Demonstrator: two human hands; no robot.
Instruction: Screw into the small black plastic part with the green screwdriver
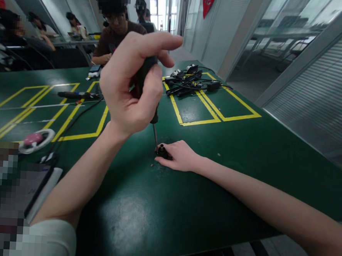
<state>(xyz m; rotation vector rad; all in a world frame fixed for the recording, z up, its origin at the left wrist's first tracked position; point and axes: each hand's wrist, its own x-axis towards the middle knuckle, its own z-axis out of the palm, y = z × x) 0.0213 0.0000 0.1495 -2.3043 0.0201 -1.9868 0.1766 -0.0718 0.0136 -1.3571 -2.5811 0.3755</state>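
Observation:
My left hand (131, 83) is raised over the table and wrapped round the dark handle of a screwdriver (154, 136). Its thin metal shaft points down, with the tip at a small black part (163, 153) on the tabletop. Whether the tip sits in a screw I cannot tell. My right hand (181, 155) lies low on the table, thumb and fingers closed round that black part, which has a short round post on top. A tiny screw-like piece (152, 165) lies just left of my right thumb.
Black cables and adapters (194, 81) lie heaped inside yellow tape outlines on the green table (214, 184). A black tool with a cord (78, 95), a white ring with a pink piece (34, 139) and a co-worker (119, 32) are beyond my left arm.

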